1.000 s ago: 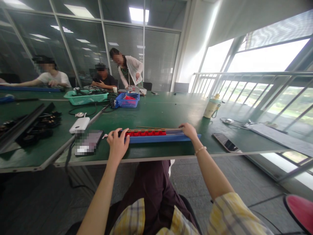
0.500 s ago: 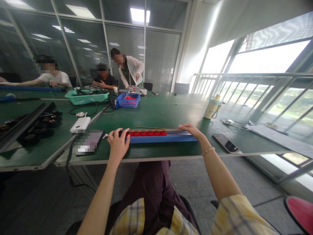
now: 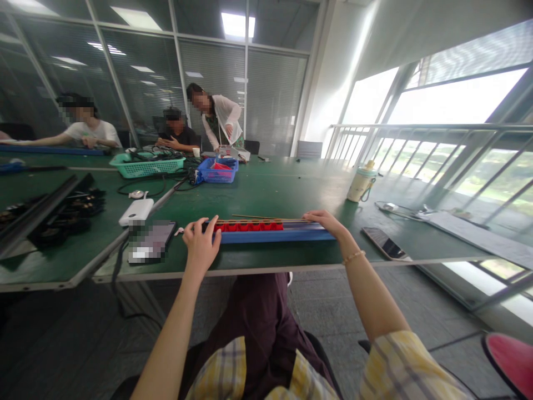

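Observation:
A long blue trough lies along the table's near edge, with a row of red pieces inside its left and middle part. Thin tan sticks run along its far side, one slanting slightly away from the rest. My left hand grips the trough's left end, thumb at the front wall and fingers bent over the top. At the right end, my right hand is curled over the far side, fingertips close to the stick ends. Whether those fingertips pinch a stick is too small to make out.
Left of the trough lie a phone and a white power bank. Another phone and a bottle are to the right. Farther back stand a green basket and a blue basket. Several people are across the table.
My hands and the trough hold nearly the same place. Across the table, the standing person's raised hand has drawn in toward the body.

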`<action>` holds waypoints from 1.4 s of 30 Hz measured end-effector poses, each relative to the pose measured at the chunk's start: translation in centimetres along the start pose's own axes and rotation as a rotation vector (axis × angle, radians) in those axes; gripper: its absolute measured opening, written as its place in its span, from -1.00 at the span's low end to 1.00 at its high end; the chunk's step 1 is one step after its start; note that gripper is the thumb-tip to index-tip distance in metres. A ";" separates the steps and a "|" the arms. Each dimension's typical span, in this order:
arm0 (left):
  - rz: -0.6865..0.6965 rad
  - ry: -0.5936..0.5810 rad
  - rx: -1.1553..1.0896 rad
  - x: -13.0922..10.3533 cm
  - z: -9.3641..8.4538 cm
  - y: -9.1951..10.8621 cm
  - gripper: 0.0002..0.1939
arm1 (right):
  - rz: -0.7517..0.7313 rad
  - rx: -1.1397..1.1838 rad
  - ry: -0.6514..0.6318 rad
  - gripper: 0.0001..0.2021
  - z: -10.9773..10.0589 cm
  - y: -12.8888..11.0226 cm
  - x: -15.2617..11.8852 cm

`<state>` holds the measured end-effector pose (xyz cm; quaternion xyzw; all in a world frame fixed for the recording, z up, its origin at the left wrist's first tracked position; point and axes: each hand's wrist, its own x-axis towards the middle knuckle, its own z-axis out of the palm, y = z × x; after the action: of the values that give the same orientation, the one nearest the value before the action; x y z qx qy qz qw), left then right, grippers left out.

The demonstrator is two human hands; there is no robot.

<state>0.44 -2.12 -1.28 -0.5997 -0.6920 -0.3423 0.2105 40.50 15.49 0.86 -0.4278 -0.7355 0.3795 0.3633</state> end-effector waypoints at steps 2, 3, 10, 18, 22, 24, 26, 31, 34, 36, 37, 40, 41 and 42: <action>0.003 0.001 0.004 0.0 0.1 0.0 -0.52 | 0.003 -0.013 0.025 -0.48 -0.1 0.3 0.2; 0.005 0.002 0.006 0.0 0.1 0.0 -0.51 | 0.001 -0.021 0.040 -0.48 -0.1 0.5 0.3; 0.001 0.010 -0.002 0.0 0.1 0.1 -0.47 | -0.029 -0.092 0.118 -0.41 -0.3 1.5 1.1; 0.003 0.016 -0.007 0.1 0.1 0.1 -0.50 | 0.035 -0.053 0.276 -0.38 -0.1 3.0 1.8; -0.001 0.017 -0.013 0.0 0.0 0.1 -0.51 | 0.045 -0.037 0.366 -0.37 0.0 3.3 1.9; 0.001 0.019 -0.009 0.0 0.0 0.1 -0.52 | 0.048 -0.012 0.407 -0.37 0.0 3.4 1.9; 0.007 0.024 -0.006 -0.1 0.0 0.0 -0.53 | 0.043 0.022 0.444 -0.37 -0.2 3.6 1.9; 0.011 0.030 0.003 -0.1 0.2 0.0 -0.53 | -0.008 0.120 0.530 -0.36 -0.7 4.5 2.0; 0.007 0.026 0.002 -0.1 0.2 -0.1 -0.54 | -0.024 0.193 0.578 -0.35 -0.7 5.0 2.2; 0.007 0.025 0.002 -0.1 0.2 -0.1 -0.54 | -0.026 0.208 0.621 -0.34 -0.7 5.1 2.3; 0.008 0.025 0.003 -0.1 0.2 -0.1 -0.54 | -0.023 0.205 0.644 -0.34 -0.6 5.1 2.3; 0.011 0.022 0.006 0.0 0.1 -0.1 -0.54 | -0.003 0.166 0.693 -0.34 -0.4 5.1 2.3; 0.010 0.020 0.005 0.0 0.1 -0.1 -0.54 | 0.004 0.146 0.696 -0.34 -0.4 5.1 2.2; 0.008 0.018 0.004 0.0 0.1 -0.1 -0.55 | 0.009 0.123 0.693 -0.34 -0.4 5.1 2.2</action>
<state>0.39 -2.09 -1.34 -0.5992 -0.6882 -0.3455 0.2191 41.84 19.32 -2.92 -0.5118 -0.5423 0.2570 0.6148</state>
